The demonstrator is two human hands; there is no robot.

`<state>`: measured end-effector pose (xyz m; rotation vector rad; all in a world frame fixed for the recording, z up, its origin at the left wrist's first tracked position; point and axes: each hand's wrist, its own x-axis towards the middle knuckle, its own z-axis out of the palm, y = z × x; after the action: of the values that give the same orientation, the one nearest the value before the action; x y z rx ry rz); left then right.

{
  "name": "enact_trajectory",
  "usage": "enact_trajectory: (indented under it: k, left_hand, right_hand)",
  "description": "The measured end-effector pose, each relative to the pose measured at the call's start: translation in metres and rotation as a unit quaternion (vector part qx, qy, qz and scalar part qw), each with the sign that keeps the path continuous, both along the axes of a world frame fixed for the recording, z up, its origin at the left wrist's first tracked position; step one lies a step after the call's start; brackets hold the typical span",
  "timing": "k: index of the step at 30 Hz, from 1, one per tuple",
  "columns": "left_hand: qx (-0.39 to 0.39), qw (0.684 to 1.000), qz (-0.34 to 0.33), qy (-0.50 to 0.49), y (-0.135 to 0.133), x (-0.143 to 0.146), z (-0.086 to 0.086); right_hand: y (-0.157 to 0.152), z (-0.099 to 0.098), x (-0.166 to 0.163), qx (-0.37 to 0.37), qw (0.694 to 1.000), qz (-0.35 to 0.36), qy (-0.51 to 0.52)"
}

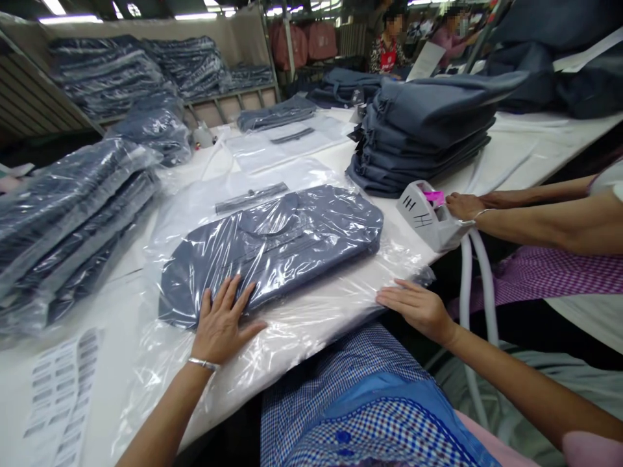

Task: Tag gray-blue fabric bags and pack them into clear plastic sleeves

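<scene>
A folded dark blue garment (292, 240) lies inside a clear plastic bag (311, 305) on the white table (117, 311). My left hand (222, 321) rests flat on the bag over the garment's near edge, fingers spread. My right hand (413, 305) lies flat with fingers stretched out on the bag's open end at the table's front edge. Neither hand grips anything.
A co-worker's hand (464, 205) on the right touches a grey tape dispenser (428, 217) with pink tape. A stack of folded blue garments (423, 130) stands behind it. Bagged garments (63, 227) pile up at left. A sheet of barcode stickers (61, 395) lies near left.
</scene>
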<state>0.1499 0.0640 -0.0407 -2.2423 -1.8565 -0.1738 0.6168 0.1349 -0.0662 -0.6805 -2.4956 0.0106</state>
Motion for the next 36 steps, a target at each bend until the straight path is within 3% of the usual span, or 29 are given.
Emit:
enact_trajectory:
  k: [6, 9, 14, 20, 25, 30, 33, 36]
  left_hand:
    - [0.005, 1.0, -0.003, -0.001, -0.001, 0.001, 0.0]
    - [0.011, 1.0, -0.006, 0.004, 0.0, -0.001, -0.003]
    - [0.014, 1.0, -0.016, 0.009, 0.0, -0.003, -0.003]
    - [-0.007, 1.0, -0.025, 0.018, -0.001, -0.003, 0.002]
    - [-0.011, 0.999, -0.022, 0.026, -0.001, -0.002, 0.0]
    - [-0.015, 0.999, -0.028, 0.025, -0.001, -0.002, 0.002]
    - [-0.019, 0.999, -0.03, 0.031, -0.002, -0.001, 0.004]
    - [-0.019, 0.999, -0.032, 0.032, -0.003, -0.001, 0.002]
  right_hand:
    - [-0.016, -0.003, 0.017, 0.026, 0.998, -0.042, -0.036]
    - [-0.021, -0.009, -0.005, 0.054, 0.997, -0.049, -0.031]
    - [-0.015, -0.007, -0.052, 0.071, 0.997, 0.027, 0.023]
    - [0.0, 0.01, -0.064, 0.065, 0.99, 0.113, 0.061]
    - [0.013, 0.036, -0.069, 0.088, 0.987, 0.114, 0.071]
    - [0.044, 0.069, -0.099, 0.109, 0.988, 0.091, 0.053]
    - [0.07, 0.077, -0.123, 0.069, 0.995, 0.071, 0.002]
    - [0.095, 0.075, -0.147, -0.034, 0.995, 0.026, -0.085]
